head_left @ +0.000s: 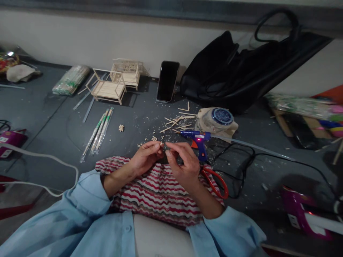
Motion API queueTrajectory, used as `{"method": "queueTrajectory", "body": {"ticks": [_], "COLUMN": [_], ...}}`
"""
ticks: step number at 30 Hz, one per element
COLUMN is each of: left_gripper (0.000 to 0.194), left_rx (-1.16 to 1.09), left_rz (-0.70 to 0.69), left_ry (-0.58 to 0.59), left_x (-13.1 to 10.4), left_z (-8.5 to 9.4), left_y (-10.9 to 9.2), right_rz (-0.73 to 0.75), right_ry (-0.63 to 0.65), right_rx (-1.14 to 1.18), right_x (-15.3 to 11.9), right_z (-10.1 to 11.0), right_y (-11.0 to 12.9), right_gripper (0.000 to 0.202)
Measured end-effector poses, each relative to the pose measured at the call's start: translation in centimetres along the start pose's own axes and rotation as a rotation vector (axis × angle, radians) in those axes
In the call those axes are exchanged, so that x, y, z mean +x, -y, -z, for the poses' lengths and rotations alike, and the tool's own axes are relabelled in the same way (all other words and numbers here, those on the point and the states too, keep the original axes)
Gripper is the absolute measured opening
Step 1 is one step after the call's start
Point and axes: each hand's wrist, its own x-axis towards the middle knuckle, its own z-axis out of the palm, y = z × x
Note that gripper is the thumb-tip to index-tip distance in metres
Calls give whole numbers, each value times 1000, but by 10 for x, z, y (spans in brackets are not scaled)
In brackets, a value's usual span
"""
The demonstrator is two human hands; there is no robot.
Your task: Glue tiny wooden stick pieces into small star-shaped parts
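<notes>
My left hand [146,157] pinches a tiny piece of wooden stick [161,144] between thumb and fingertips. My right hand [183,165] is raised beside it, fingertips almost touching the same small piece. Both hands hover above a red and white striped cloth [158,194] on my lap. Just beyond the right hand lies a blue hot glue gun [197,137] with a red light on. Cut wooden sticks [179,121] are scattered behind it.
Red-handled scissors [217,182] lie right of the cloth. Two small stick-built furniture models [115,84] stand at the back, near a black phone [167,81] and a black bag [241,71]. Wrapped stick packs [99,132], a lidded jar [221,117] and black cables [241,160] lie around.
</notes>
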Motion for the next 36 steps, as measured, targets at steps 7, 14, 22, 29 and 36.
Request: {"method": "queueTrajectory", "body": {"ticks": [7, 14, 22, 29, 36], "left_gripper": [26, 25, 22, 20, 25], "left_rx": [-42, -80, -74, -61, -70], "left_rz": [-144, -175, -159, -174, -171], "left_ry": [24, 15, 3, 7, -2], "left_x": [7, 8, 8, 7, 8], "left_z": [4, 4, 4, 4, 4], "left_y": [-13, -17, -17, -18, -18], "right_rz": [-201, -486, -606, -742, -866], "right_ry": [-146, 6, 141, 73, 167], "right_rx": [-459, -810, -545, -50, 519], "right_x": [12, 10, 8, 17, 19], "right_z": [33, 49, 39, 42, 46], "right_y": [-6, -32, -71, -62, -35], "right_gripper": [24, 39, 39, 28, 34]}}
